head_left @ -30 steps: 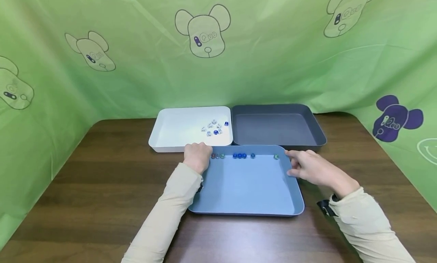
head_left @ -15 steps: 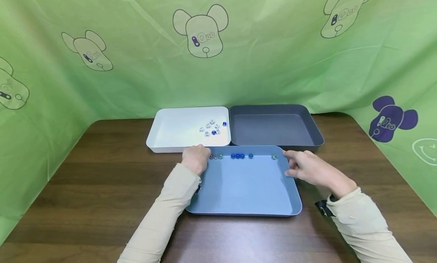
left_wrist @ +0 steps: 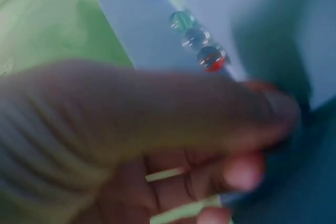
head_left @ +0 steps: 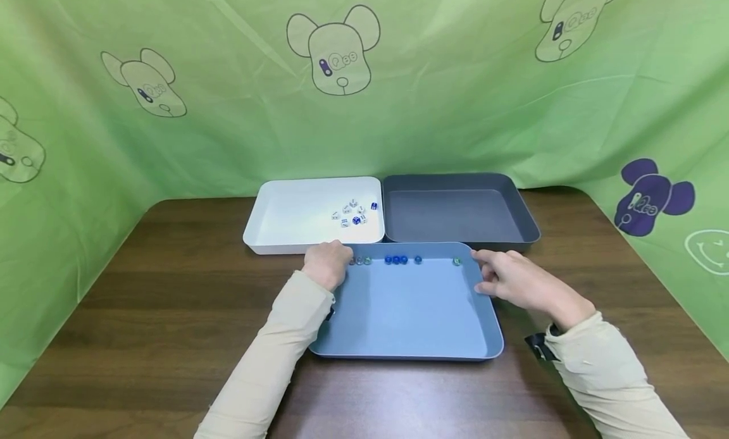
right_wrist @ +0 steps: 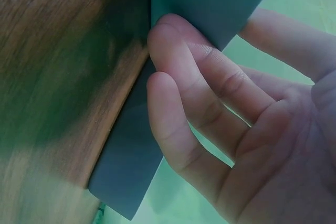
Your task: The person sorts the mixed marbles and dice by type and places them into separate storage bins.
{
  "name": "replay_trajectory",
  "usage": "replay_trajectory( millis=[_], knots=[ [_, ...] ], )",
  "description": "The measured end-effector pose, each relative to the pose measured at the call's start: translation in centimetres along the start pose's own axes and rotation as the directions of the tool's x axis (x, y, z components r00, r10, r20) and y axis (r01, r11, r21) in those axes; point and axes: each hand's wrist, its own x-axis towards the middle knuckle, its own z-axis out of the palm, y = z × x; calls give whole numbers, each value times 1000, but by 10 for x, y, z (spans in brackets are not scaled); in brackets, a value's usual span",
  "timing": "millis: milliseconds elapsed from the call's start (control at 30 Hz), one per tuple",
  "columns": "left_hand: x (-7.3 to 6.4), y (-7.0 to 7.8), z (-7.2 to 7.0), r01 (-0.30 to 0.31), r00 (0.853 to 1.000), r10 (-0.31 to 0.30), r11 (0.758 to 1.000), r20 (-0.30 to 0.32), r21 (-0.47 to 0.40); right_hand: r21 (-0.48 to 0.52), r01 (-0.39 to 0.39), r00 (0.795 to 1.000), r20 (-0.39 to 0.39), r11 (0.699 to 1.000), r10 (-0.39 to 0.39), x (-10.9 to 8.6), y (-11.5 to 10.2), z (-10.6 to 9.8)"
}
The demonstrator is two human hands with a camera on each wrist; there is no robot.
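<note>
Both hands are at the blue tray (head_left: 418, 312), which lies in front with several glass marbles along its far wall. My left hand (head_left: 327, 265) grips its far left corner, thumb (left_wrist: 210, 106) lying over the rim. Close to that thumb sit three marbles, a red-and-clear one (left_wrist: 211, 59), a clear one (left_wrist: 196, 39) and a greenish one (left_wrist: 181, 21). Blue marbles (head_left: 396, 260) stand nearer the middle, and a green marble (head_left: 456, 261) is near the far right corner. There my right hand (head_left: 509, 278) holds the side wall, with bent fingers (right_wrist: 173, 119) against its outside.
Behind the blue tray is a white tray (head_left: 296, 211) with several white and blue dice (head_left: 356, 221) in its right half. Beside it stands a dark grey tray (head_left: 455, 208). A green printed cloth (head_left: 433, 110) hangs behind the wooden table (head_left: 142, 312).
The head view has shifted slightly, so the whole scene sits a little farther left. Both hands keep their places on the tray, and the marbles stay lined along the far wall.
</note>
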Motion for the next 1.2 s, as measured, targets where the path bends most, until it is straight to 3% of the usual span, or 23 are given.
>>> replay_trajectory(
  millis=[167, 567, 833, 1200],
  knots=[
    [0, -2, -11, -96, 995, 95, 995, -30, -30, 0, 13, 1000, 2, 1000, -13, 0, 0, -1],
    [7, 2, -40, -231, 969, 217, 966, -118, -118, 8, 4, 1000, -3, 1000, -4, 0, 2, 2],
    [18, 10, -55, -282, 954, 265, 951, -139, -125, 2, 0, 1000, -2, 1000, 0, -2, 5, -2],
    [33, 10, -61, -366, 917, 328, 918, -228, -151, -10, 10, 1000, -9, 1000, -10, 0, 2, 0]
  ],
)
